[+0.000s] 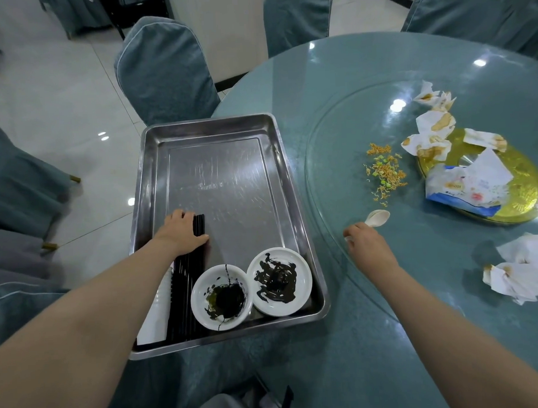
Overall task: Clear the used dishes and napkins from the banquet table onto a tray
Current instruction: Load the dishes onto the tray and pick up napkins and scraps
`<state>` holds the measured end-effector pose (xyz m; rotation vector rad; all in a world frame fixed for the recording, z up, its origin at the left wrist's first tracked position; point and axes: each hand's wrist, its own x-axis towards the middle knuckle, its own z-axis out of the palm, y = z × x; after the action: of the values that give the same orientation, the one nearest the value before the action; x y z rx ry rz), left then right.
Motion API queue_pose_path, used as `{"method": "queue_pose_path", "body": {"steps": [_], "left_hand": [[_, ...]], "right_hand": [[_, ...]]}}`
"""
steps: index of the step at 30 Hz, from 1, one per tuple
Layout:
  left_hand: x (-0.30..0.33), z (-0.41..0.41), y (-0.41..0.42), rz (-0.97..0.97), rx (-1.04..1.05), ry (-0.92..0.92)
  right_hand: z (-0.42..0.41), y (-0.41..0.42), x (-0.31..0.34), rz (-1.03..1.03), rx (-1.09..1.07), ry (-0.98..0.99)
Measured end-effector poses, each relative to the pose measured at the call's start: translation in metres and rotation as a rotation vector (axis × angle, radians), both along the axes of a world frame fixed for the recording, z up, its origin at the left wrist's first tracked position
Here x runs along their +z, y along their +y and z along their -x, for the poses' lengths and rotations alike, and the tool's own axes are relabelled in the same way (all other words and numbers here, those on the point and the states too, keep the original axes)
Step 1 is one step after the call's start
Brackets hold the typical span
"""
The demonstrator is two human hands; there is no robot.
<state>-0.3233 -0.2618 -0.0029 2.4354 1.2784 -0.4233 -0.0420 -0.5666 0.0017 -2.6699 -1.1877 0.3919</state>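
Table: teal round banquet table [342, 338] with a glass turntable [330, 159] is sitting among covered chairs [162, 70]
Tray: steel tray [156, 146] is overhanging the table's left edge, carrying two sauce-smeared white bowls [279, 279]
Left hand: left hand [181, 231] is gripping black chopsticks [185, 295] inside the tray
Right hand: right hand [365, 246] is holding a white spoon [378, 217] at the turntable's rim
Waiting: stained napkins [433, 128] and noodle scraps [384, 172] are lying on the turntable, more napkins nearer the table's right edge
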Motion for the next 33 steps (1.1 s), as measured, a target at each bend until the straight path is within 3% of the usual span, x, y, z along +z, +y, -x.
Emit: {"method": "queue_pose_path", "body": {"steps": [6,12,17,24,33], "left_hand": [[0.006,-0.005,0.0,-0.086,0.001,0.002],[0.019,-0.03,-0.024,-0.132,-0.126,-0.278],[0.042,-0.061,-0.064,0.138,-0.083,-0.552],[0.062,-0.088,-0.106,0.678,0.1,-0.615],[0.062,-0.088,-0.111,0.676,0.204,-0.557]], "right_hand": [[0.017,0.006,0.007,-0.109,0.074,-0.01],[0.051,0.03,0.021,-0.257,0.224,-0.025],[0.085,0.048,0.031,-0.294,0.39,-0.081],[0.111,0.058,0.022,-0.257,0.579,-0.057],[0.128,0.055,0.026,-0.251,0.697,-0.1]]}}
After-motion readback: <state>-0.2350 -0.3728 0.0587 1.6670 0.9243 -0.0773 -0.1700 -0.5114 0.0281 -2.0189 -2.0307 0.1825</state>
